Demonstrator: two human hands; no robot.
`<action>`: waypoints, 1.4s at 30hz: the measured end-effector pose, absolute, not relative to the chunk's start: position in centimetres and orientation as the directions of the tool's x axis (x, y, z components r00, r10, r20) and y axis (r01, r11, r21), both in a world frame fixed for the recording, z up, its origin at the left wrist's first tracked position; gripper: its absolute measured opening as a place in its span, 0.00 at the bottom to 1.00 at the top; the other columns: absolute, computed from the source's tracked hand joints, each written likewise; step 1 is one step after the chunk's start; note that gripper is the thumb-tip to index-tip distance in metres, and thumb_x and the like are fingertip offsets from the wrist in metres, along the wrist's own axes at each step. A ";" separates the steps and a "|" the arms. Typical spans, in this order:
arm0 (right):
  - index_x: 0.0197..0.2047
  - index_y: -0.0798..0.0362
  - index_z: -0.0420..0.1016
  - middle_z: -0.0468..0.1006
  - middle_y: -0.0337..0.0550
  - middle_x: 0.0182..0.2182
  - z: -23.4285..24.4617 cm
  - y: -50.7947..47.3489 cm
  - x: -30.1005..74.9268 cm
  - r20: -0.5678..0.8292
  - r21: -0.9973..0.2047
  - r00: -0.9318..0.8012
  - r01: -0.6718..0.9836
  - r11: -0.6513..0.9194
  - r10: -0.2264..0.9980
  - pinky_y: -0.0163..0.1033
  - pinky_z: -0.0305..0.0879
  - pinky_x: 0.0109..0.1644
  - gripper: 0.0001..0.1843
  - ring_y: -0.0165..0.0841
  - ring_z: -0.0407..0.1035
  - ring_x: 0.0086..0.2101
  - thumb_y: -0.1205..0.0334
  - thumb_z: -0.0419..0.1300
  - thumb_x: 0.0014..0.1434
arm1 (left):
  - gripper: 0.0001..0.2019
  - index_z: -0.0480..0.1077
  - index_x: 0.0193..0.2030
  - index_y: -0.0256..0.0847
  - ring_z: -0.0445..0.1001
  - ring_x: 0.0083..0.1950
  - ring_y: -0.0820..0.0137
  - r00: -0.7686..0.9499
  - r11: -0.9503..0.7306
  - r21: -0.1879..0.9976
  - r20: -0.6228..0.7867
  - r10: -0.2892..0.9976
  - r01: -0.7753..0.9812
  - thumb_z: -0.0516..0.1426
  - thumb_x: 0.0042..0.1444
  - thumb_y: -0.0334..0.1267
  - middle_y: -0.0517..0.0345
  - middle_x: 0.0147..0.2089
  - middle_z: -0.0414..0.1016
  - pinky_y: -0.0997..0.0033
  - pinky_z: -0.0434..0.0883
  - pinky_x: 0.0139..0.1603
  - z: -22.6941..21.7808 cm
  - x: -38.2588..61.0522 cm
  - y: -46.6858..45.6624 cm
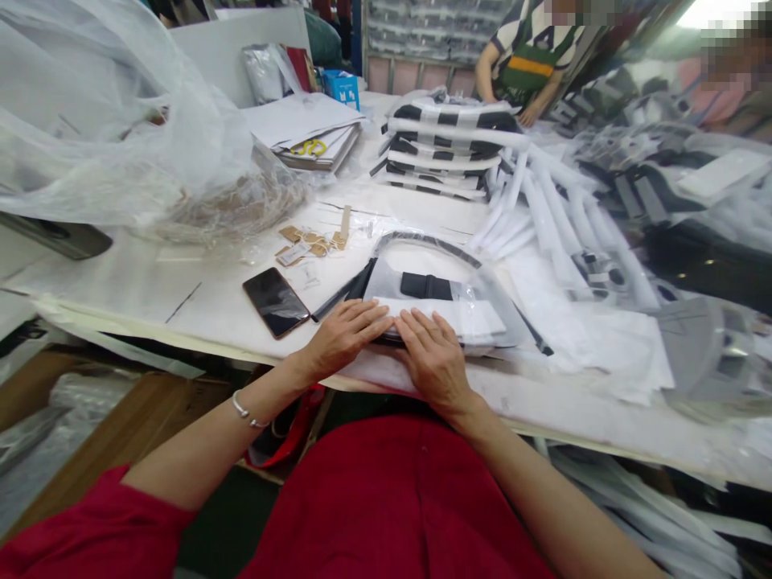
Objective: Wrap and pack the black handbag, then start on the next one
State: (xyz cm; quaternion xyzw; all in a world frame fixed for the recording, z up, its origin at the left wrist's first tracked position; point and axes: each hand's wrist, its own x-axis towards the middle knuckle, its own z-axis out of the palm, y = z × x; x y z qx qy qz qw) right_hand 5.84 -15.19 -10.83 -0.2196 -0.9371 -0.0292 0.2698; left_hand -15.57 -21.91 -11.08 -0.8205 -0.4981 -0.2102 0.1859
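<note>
A handbag (386,281) lies at the table's front edge, wrapped in white tissue and what looks like a clear sleeve, its dark strap arching away from me. A black flap or tab (426,285) shows at its middle. Folded white paper (476,318) runs along its near side. My left hand (353,330) rests on the left part of that paper, fingers stretched out. Beside it my right hand (431,354) lies with extended fingers on the same near edge. Both hands press on the wrapping without gripping it. The bag's underside is hidden.
A phone (276,301) and cardboard tags (314,243) lie to the left. Behind are stacked wrapped bags (446,149), papers with yellow-handled scissors (309,148) and a plastic heap (199,161). White paper rolls (555,209) spread right. A co-worker (531,56) stands across the table (150,297).
</note>
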 end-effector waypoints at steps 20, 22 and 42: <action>0.65 0.58 0.62 0.70 0.58 0.60 -10.6 -15.3 5.5 0.511 -0.044 -0.732 0.502 0.864 0.451 0.55 0.48 0.66 0.32 0.46 0.61 0.61 0.53 0.62 0.62 | 0.18 0.63 0.60 0.32 0.74 0.51 0.62 0.474 -0.366 -0.318 0.401 0.784 0.875 0.47 0.65 0.29 0.43 0.54 0.74 0.64 0.70 0.46 -9.1 -14.3 -21.4; 0.65 0.58 0.61 0.70 0.58 0.60 -10.4 -15.4 5.6 0.524 -0.046 -0.714 0.520 0.853 0.464 0.55 0.48 0.66 0.32 0.46 0.61 0.60 0.54 0.62 0.62 | 0.18 0.63 0.60 0.32 0.74 0.49 0.62 0.451 -0.365 -0.276 0.389 0.803 0.889 0.48 0.63 0.28 0.44 0.52 0.75 0.64 0.70 0.46 -8.4 -13.9 -21.6; 0.57 0.59 0.68 0.78 0.53 0.51 -9.4 -14.0 5.6 0.624 0.022 -0.680 0.508 0.861 0.385 0.50 0.61 0.53 0.17 0.41 0.69 0.50 0.64 0.52 0.68 | 0.20 0.65 0.61 0.34 0.75 0.55 0.58 0.448 -0.265 -0.373 0.595 0.667 0.889 0.51 0.62 0.25 0.43 0.56 0.75 0.60 0.69 0.53 -8.6 -12.6 -21.7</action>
